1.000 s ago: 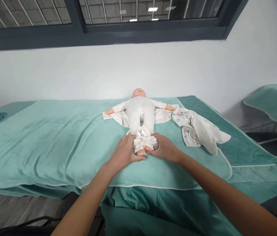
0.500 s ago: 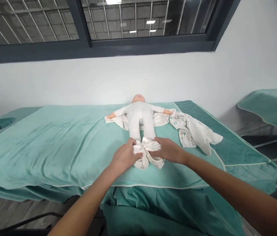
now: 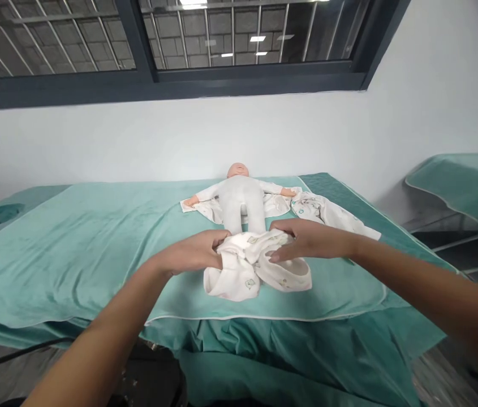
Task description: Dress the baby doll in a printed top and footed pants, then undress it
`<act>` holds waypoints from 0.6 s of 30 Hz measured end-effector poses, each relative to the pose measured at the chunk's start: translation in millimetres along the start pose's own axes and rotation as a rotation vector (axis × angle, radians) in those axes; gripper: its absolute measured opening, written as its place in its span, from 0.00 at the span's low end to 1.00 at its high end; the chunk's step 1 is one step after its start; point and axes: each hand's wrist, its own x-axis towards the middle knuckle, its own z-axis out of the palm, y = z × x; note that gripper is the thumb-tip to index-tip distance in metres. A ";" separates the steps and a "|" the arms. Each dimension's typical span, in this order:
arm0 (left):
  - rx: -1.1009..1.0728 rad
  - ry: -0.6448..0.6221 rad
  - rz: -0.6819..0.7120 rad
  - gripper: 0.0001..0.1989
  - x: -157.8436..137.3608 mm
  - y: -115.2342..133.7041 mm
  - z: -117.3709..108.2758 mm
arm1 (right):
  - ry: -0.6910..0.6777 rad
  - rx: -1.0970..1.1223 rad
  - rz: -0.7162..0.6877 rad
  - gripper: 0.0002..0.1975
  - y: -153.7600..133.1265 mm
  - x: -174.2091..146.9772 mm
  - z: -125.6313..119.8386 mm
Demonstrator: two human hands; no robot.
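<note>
A baby doll (image 3: 242, 195) with a white cloth body lies on its back, head toward the wall and arms spread. Over its lower legs is a bunched pair of white printed baby pants (image 3: 239, 277), with its leg openings facing me. My left hand (image 3: 196, 250) grips the left side of the pants, thumb and fingers closed on the cloth. On the right side, my right hand (image 3: 300, 240) holds the fabric with its fingers curled at the opening. The doll's feet are hidden by the cloth. Beneath the doll's torso is spread a white printed garment (image 3: 276, 207).
Another crumpled white printed garment (image 3: 334, 213) lies right of the doll. Everything rests on a bed with a green cover (image 3: 94, 243). Behind it are a white wall (image 3: 137, 141) and a barred window (image 3: 239, 34). A second green bed (image 3: 468, 175) stands at the right.
My hands have moved apart and slightly toward me. The pants in them are spread wider and lie looser over the doll's lower legs. The doll has stayed in place.
</note>
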 end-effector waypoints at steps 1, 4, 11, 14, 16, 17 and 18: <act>-0.002 -0.014 0.013 0.14 -0.1 6.8 -6.8 | -0.001 0.007 -0.026 0.20 -5.8 -0.7 -7.0; -0.020 -0.060 0.085 0.22 0.6 29.0 -26.5 | 0.013 0.010 -0.118 0.19 -25.1 -1.5 -28.2; -0.088 0.014 0.350 0.38 -9.3 70.0 -43.9 | 0.045 -0.071 -0.232 0.22 -74.4 -11.6 -61.1; -0.032 0.069 0.335 0.37 -14.8 74.0 -45.6 | 0.053 -0.161 -0.241 0.19 -85.9 -18.2 -65.1; -0.019 0.078 0.330 0.37 -16.5 74.9 -48.1 | 0.076 -0.226 -0.228 0.17 -88.5 -20.3 -65.8; -0.022 0.070 0.327 0.36 -16.8 75.4 -49.6 | 0.093 -0.263 -0.214 0.16 -88.7 -20.5 -65.9; -0.031 0.052 0.321 0.36 -16.7 76.0 -50.9 | 0.115 -0.303 -0.200 0.15 -88.3 -20.0 -65.9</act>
